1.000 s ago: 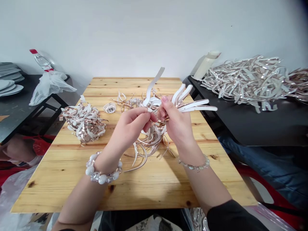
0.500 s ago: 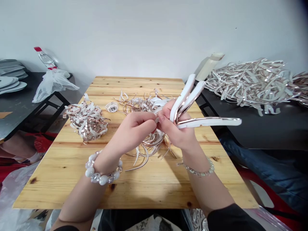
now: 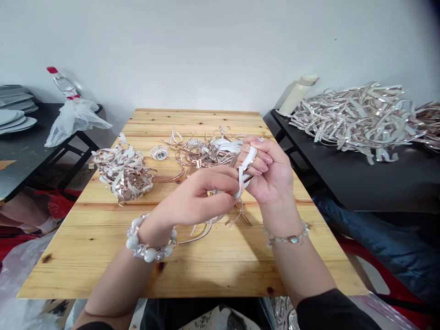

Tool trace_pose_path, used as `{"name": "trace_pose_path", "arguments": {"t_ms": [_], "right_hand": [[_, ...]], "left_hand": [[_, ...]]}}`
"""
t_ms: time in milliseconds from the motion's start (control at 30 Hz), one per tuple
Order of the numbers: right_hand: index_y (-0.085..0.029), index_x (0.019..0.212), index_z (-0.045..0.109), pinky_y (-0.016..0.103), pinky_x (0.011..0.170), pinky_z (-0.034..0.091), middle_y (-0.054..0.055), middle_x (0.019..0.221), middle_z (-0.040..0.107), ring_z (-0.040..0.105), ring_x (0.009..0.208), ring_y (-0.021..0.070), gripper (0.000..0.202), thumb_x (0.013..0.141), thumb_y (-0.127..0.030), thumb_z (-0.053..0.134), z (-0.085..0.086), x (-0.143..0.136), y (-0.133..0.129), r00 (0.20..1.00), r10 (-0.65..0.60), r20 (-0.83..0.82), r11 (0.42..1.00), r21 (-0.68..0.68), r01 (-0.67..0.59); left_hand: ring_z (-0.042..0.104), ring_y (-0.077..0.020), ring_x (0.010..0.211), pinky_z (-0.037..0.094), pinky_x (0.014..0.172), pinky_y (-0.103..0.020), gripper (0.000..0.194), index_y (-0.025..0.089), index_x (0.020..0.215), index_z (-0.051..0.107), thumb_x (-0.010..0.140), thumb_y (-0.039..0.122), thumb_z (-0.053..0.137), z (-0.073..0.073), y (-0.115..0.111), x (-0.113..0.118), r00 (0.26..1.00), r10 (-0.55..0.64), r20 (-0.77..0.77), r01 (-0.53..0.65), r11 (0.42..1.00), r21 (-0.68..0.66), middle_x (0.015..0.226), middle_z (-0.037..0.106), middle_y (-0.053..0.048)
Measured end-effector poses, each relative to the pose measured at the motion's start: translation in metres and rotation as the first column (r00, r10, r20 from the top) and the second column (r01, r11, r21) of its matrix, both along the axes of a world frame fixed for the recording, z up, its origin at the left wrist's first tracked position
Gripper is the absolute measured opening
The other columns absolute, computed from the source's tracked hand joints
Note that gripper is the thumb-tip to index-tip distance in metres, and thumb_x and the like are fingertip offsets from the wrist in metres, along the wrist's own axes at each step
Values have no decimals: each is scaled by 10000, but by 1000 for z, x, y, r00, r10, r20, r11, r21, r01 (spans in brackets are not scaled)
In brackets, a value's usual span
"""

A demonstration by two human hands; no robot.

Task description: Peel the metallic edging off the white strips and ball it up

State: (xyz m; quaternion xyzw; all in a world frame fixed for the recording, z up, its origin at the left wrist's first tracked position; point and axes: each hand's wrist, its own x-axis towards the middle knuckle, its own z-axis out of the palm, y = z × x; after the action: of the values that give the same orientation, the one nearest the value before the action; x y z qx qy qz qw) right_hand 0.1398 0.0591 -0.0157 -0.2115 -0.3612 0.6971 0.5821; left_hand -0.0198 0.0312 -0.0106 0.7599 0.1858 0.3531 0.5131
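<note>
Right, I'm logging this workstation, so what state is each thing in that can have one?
Left hand: closed, pinching
Right hand: curled shut
White strip: bent, held between both hands
Middle strips: loose, tangled
Left clump: bunched up
Right pile: heaped, tangled
Bottle: capped
Plastic bag: crumpled
Pale discs: stacked, overlapping

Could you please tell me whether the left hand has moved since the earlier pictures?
Yes. Against the wooden table, the left hand has shifted to the right in the view and slightly toward the table's near edge.
</note>
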Motion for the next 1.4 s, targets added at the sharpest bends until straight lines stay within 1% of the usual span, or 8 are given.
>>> {"name": "trace_pose_path", "arguments": {"t_ms": [133, 300, 433, 533, 700, 1100, 1333, 1400], "right_hand": [[-205, 583, 365, 136, 356, 281, -111, 475, 208, 190, 379, 36, 352, 712, -222, 693, -4, -1, 3, 999, -26, 42, 999, 43, 24], [-215, 787, 593, 234, 405, 357, -30, 663, 539, 470, 476, 85, 372, 747, -579, 657, -12, 4, 5, 957, -3, 290, 935, 341, -100], [-214, 952, 651, 236, 468, 375, -22, 628, 587, 514, 522, 98, 259, 812, -430, 663, -16, 8, 5, 893, 52, 448, 852, 447, -274], [-234, 914, 656, 244, 487, 382, -31, 581, 565, 481, 519, 105, 212, 838, -430, 627, -17, 4, 5, 918, 52, 394, 883, 411, -226], [-228, 727, 637, 245, 549, 439, -21, 691, 551, 484, 589, 104, 293, 681, -493, 756, -17, -4, 3, 961, 110, 254, 952, 250, -175], [-219, 738, 602, 205, 531, 464, -37, 649, 517, 489, 549, 80, 248, 747, -442, 710, -11, -11, -7, 974, 162, 161, 985, 41, -171], [-185, 667, 621, 181, 439, 427, -21, 564, 593, 524, 480, 72, 181, 809, -286, 666, 1, -14, -23, 918, -219, 330, 975, 100, 197], [-184, 680, 620, 179, 384, 397, -21, 529, 601, 533, 434, 79, 167, 801, -289, 669, 2, -13, -22, 895, -255, 365, 967, 93, 238]], "left_hand": [[526, -149, 786, 425, 738, -273, 226, 168, 619, 527, 833, 140, 460, 0, 4, -4, 999, 41, 13, -40, 999, -32, 800, 555, -35], [555, -175, 859, 446, 829, -304, 244, 181, 626, 550, 851, 181, 455, -1, 5, -8, 984, 95, 152, -77, 989, -124, 809, 595, -45], [572, -184, 868, 454, 863, -327, 251, 190, 612, 564, 843, 188, 466, -3, 6, -8, 975, 89, 203, -60, 988, -145, 781, 601, -40], [586, -198, 893, 442, 922, -361, 259, 193, 596, 560, 836, 193, 463, -2, 5, -9, 972, 65, 225, -44, 994, -99, 807, 627, -44], [586, -205, 913, 471, 851, -347, 242, 195, 636, 572, 863, 221, 493, 5, -4, -11, 995, 81, 59, -83, 996, 19, 906, 655, -60], [451, -144, 756, 445, 823, -292, 161, 168, 651, 444, 759, 49, 460, 17, -21, -4, 985, 70, -158, -13, 942, 335, 834, 518, -59], [432, -138, 734, 441, 796, -274, 183, 166, 595, 432, 757, 104, 492, 11, -29, 9, 963, 141, -232, -5, 863, 505, 783, 483, -39], [436, -147, 738, 444, 805, -275, 189, 159, 584, 467, 769, 130, 492, 7, -33, 15, 953, 166, -253, 7, 824, 566, 760, 496, -47]]}}
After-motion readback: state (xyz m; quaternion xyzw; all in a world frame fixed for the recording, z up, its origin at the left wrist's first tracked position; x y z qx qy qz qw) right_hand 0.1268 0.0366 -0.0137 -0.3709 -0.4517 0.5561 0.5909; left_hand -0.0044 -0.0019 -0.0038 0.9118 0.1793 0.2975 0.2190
